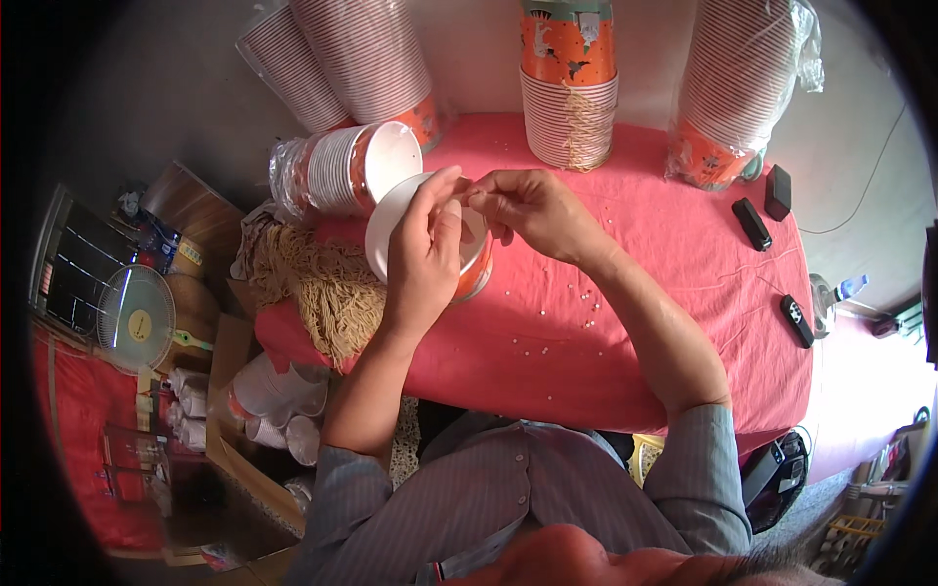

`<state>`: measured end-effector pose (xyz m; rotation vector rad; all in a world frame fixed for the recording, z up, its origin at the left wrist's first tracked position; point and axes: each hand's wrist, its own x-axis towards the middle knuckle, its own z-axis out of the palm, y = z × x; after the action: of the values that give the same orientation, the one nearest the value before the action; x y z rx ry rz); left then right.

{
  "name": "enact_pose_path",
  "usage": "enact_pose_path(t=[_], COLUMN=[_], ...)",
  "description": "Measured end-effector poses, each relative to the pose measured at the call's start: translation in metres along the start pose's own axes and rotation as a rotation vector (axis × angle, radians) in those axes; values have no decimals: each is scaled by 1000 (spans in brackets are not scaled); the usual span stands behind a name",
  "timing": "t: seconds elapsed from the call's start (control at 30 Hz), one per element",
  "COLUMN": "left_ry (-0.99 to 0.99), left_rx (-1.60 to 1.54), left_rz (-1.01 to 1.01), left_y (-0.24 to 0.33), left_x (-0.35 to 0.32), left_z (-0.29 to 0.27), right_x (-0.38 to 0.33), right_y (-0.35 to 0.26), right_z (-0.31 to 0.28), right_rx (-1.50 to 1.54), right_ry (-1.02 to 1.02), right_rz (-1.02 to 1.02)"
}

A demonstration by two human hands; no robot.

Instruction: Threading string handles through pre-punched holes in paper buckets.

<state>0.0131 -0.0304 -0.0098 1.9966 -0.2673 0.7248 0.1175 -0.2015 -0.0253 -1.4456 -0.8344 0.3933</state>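
My left hand (427, 244) and my right hand (540, 210) meet over the table. The right thumb and forefinger are pinched together, and the left fingers curl toward them with the thumb drawn in. Whatever lies between the fingertips is too small to make out. Right under my hands, a large paper cup (384, 227) with a white inside and an orange printed wall lies tilted on the red cloth. Next to it, a wrapped stack of paper cups (337, 168) lies on its side. A heap of yellowish cords (337, 308) hangs over the table's left edge.
Tall stacks of cups (366, 59) stand at the back left, with a plastic-wrapped stack (733, 88) at the back right. The middle stack (570, 112) has cords down its side. White bits (586, 308) dot the red cloth (664, 215). Black devices (751, 225) lie right; a carton (249, 459) stands lower left.
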Motion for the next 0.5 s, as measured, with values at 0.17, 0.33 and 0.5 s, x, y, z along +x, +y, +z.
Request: enact_pose_path(t=[0.17,0.33,0.5], left_ry=[-146,-235,-211], left_rx=[-183,-213,-217], left_rz=[-308,-267,-323], left_y=[4,9,-6], left_x=[7,12,16], left_z=[-1,1,-3], right_x=[2,4,1], right_y=[5,7,5], right_z=[-2,-3,3], right_rx=[230,374,450], right_ry=[-62,-77,11], right_rz=[-103,-74,-45])
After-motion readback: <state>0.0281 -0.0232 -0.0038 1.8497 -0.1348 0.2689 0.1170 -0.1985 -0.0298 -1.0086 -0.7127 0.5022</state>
